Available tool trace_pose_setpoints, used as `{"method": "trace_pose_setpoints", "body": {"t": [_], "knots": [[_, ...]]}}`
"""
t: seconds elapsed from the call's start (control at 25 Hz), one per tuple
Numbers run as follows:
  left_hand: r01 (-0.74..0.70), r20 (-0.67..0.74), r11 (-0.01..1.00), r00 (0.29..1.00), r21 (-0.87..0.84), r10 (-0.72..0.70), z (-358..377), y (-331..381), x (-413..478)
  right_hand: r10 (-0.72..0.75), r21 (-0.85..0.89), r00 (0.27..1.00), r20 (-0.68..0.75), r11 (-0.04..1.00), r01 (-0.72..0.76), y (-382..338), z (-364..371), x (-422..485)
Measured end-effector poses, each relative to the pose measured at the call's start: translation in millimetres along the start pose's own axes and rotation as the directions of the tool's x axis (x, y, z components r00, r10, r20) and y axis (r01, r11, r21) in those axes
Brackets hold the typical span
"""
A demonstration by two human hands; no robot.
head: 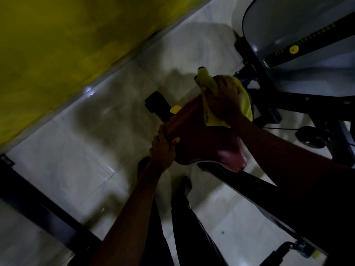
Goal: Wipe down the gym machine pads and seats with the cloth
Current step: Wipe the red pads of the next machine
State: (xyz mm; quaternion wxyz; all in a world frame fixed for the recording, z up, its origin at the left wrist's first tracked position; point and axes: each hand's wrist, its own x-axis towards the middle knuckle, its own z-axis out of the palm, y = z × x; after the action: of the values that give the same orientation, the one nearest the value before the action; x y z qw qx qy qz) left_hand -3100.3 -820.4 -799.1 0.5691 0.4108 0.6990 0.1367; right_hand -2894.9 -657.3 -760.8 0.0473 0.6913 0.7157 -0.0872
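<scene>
Right hand [227, 100] presses the yellow cloth [208, 83] flat on the red saddle [201, 143]; left hand [163, 150] grips its edge, narrow nose pointing back toward the person.

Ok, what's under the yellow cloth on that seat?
The far end of the red padded seat, with the right hand pressing the yellow cloth down. The pad surface beneath it is covered, so its condition can't be seen.

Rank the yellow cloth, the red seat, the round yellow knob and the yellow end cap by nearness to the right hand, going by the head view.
1. yellow cloth, directly under the right hand.
2. red seat, beneath the cloth, toward the person.
3. round yellow knob, upper right, on a black bar.
4. yellow end cap, bottom right corner.
</scene>
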Motion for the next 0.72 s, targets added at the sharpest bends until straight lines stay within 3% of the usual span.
{"method": "trace_pose_setpoints", "body": {"t": [0.12, 0.2, 0.28, 0.48, 0.64, 0.72], "knots": [[0.006, -0.013, 1.0, 1.0, 0.027, -0.006, 1.7, 2.1, 0.8, 0.383, 0.181, 0.922, 0.058, 0.904, -0.387, 19.8, -1.6, -20.1], [0.011, -0.021, 0.999, 1.0, 0.031, -0.01, 2.5, 1.5, 1.1, 0.571, 0.297, 0.812, 0.119, 0.76, -0.578, 36.7, 0.0, -47.7], [0.021, -0.02, 0.999, 1.0, 0.028, -0.02, 3.7, 2.9, 0.7, 0.668, 0.404, 0.715, 0.204, 0.608, -0.683, 46.5, 1.4, -83.5], [0.063, -0.006, 0.994, 0.998, 0.091, -0.063, -1.6, 9.3, -3.2, 0.686, 0.366, 0.68, 0.258, 0.582, -0.726, 42.0, -5.6, -108.4], [0.02, 0.023, 0.981, 0.999, 0.193, -0.024, -31.2, 16.3, -19.2, 0.561, 0.398, 0.827, 0.05, 0.748, -0.531, 38.6, -28.6, -125.4], [-0.012, -0.03, 0.982, 0.999, 0.188, 0.018, -47.2, 25.3, -29.7, 0.482, 0.443, 0.874, 0.066, 0.77, -0.459, 39.4, -42.7, -132.5]]}}
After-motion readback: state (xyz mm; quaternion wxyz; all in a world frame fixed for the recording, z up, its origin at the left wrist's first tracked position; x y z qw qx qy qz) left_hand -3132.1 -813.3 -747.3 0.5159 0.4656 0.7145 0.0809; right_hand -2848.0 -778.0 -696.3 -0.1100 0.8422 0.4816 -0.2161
